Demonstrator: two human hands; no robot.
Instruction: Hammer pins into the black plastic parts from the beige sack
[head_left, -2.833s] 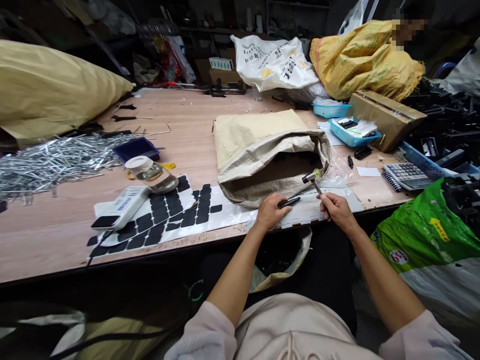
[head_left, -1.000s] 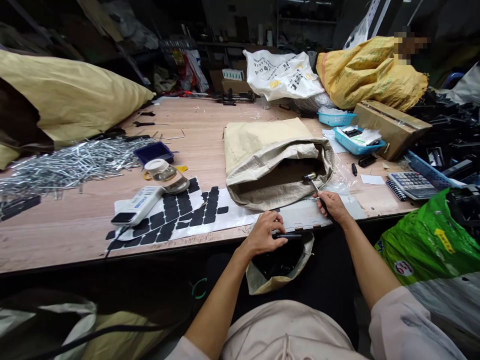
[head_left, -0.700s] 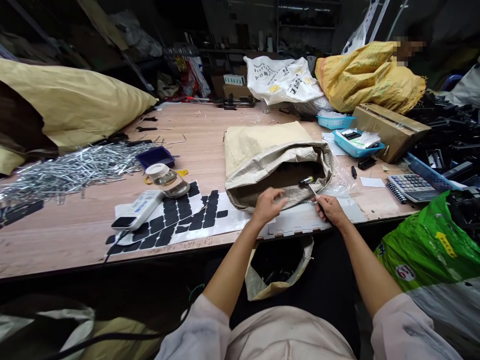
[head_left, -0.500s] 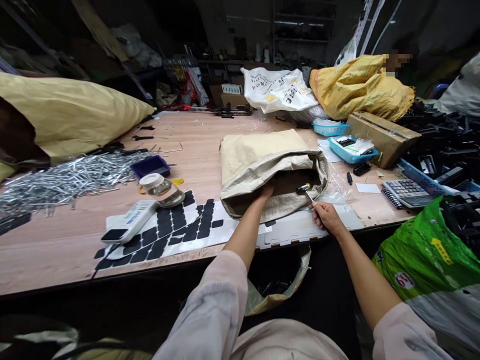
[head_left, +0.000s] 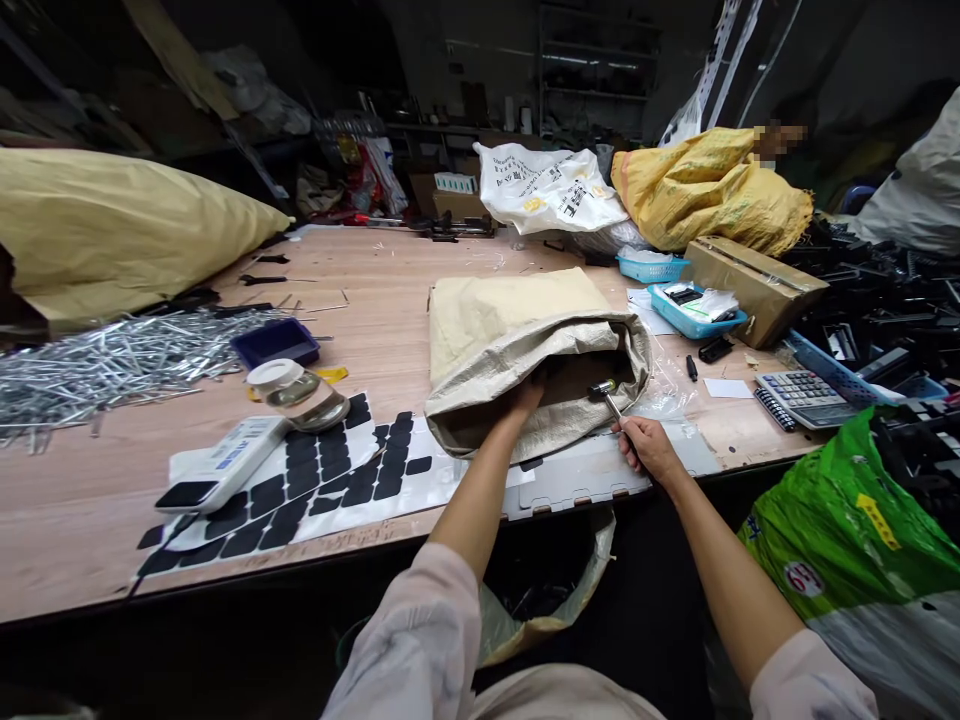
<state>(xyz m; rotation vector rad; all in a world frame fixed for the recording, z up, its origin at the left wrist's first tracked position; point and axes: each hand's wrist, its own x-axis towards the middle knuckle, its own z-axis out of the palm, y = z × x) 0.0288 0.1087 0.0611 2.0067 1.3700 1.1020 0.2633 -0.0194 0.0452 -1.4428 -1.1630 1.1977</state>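
A beige woven sack (head_left: 517, 300) lies on the bench with its rolled mouth facing me. My left hand (head_left: 528, 393) reaches into that mouth; its fingers are hidden in the shadow inside, and what they touch does not show. Just right of it, my right hand (head_left: 646, 446) is closed around the handle of a small hammer (head_left: 613, 402). The hammer's dark-and-yellow head sits at the sack's opening, over its lower lip. Beneath the sack's front edge lies a flat grey-white sheet (head_left: 577, 485).
Left stand a lidded jar (head_left: 300, 394), a blue tray (head_left: 276, 344), a white box (head_left: 225, 466), sheets of black pads (head_left: 352, 470) and a pile of metal rods (head_left: 135, 365). Right are a calculator (head_left: 804, 396), blue baskets (head_left: 697, 312), a cardboard box (head_left: 754, 285) and a green bag (head_left: 817, 510).
The view has shifted slightly, so the bench things appear a little further left and lower. Both hands keep nearly the same places, the left in the sack, the right on the hammer.
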